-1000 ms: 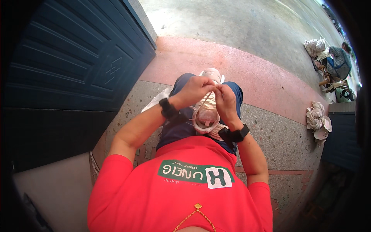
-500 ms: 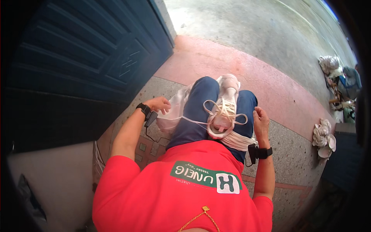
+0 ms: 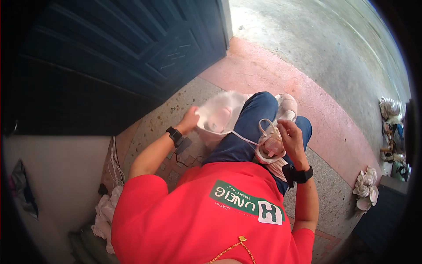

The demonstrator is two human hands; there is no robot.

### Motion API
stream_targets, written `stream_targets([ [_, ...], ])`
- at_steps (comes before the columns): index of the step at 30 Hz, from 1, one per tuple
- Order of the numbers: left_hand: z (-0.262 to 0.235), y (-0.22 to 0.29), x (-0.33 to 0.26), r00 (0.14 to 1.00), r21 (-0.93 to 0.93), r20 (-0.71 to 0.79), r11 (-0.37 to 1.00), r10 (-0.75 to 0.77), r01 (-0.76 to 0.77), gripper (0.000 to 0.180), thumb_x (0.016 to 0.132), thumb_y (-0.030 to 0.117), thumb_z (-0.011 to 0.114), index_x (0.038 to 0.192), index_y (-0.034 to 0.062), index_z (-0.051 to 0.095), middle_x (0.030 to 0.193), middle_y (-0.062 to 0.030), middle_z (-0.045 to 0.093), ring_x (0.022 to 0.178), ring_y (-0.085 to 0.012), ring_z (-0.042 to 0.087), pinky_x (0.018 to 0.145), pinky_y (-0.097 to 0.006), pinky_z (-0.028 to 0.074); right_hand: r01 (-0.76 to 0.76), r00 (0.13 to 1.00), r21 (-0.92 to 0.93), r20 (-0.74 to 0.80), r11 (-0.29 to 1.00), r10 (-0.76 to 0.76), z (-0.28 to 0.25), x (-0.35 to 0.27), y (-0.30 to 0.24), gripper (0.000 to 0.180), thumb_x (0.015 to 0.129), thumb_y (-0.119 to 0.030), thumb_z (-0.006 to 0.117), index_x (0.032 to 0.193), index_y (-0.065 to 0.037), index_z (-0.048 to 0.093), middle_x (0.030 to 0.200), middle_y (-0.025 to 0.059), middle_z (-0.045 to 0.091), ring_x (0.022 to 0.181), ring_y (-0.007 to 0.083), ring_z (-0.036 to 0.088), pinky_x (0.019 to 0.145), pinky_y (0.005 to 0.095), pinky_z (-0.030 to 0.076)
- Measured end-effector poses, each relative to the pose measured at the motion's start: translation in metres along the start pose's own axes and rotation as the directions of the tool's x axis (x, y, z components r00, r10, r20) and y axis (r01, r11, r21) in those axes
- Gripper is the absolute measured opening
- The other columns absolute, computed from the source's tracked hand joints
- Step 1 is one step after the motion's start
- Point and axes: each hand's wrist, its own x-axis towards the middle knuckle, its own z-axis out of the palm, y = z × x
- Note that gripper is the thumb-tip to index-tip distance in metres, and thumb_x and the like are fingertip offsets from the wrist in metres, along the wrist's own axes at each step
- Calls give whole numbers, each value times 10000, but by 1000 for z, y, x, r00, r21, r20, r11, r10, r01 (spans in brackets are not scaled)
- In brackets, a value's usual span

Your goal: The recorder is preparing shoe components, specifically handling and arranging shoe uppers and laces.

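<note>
A pale pink and white lace-up shoe (image 3: 270, 149) lies on my lap between my thighs, its toe pointing away from me. My right hand (image 3: 292, 137) is closed at the shoe's laces, fingertips pinched beside a raised lace loop (image 3: 265, 124). On the left, my left hand (image 3: 190, 120) grips the rim of a translucent white plastic bag (image 3: 233, 100) by my left thigh. A pinkish item (image 3: 220, 119) shows inside the bag, its kind unclear. One white lace (image 3: 244, 137) stretches across my left thigh from the bag to the shoe. A bundle of white laces (image 3: 278, 168) lies partly hidden under the shoe.
A dark blue panelled door (image 3: 176, 48) stands at the left. White shoe-like pieces (image 3: 367, 187) are piled at the right, with more clutter (image 3: 391, 132) beyond. Crumpled whitish cloth or plastic (image 3: 107, 215) lies at lower left, near hanging white strands (image 3: 115, 163).
My left hand has moved from beside the bag to its rim and holds it raised and opened. My right hand has shifted from beside my right thigh onto the shoe's laces.
</note>
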Motion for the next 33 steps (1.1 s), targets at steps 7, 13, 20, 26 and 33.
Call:
stream_targets([
  [7, 8, 117, -91, 447, 603, -209, 474, 870, -642, 313, 934, 3, 551, 1247, 5, 562, 1069, -234, 639, 928, -393, 670, 825, -464, 569, -575, 783, 308, 477, 758, 400, 79, 51, -93, 572, 1016, -523, 582, 1054, 31, 719, 932, 102, 730, 853, 171, 673, 725, 324, 540],
  [13, 2, 132, -117, 549, 285, -39, 535, 835, -795, 302, 967, 146, 643, 1229, -2, 612, 1092, -157, 668, 962, -291, 691, 854, -397, 569, -440, 876, 234, 325, 867, 357, 93, 59, -70, 367, 996, -317, 632, 956, 35, 727, 839, 110, 716, 717, 201, 677, 639, 315, 535],
  [20, 62, -33, 3, 929, -93, 285, 971, 238, -220, 244, 1016, 271, 628, 1026, 28, 645, 949, -54, 645, 830, -141, 615, 728, -318, 513, -325, 941, 279, 188, 903, 281, 66, 51, -103, 404, 997, -340, 632, 984, 55, 718, 864, 107, 714, 720, 180, 664, 640, 316, 510],
  [26, 51, -54, -3, 952, 24, 306, 1000, 8, -16, 301, 996, 291, 674, 797, 68, 637, 741, 17, 587, 666, -90, 530, 601, -284, 442, -306, 948, 285, 180, 909, 263, 13, 32, -102, 330, 1012, -294, 638, 1049, 26, 708, 982, 33, 698, 877, 113, 625, 802, 281, 501],
  [33, -26, 169, -86, 816, 162, 309, 818, 489, -551, 360, 979, 219, 692, 676, 40, 616, 610, 19, 551, 561, -95, 482, 529, -301, 406, -279, 952, 538, 263, 795, 157, -69, -26, -8, 315, 1024, -241, 628, 1248, -27, 684, 1157, 31, 705, 1043, 128, 645, 932, 317, 510],
])
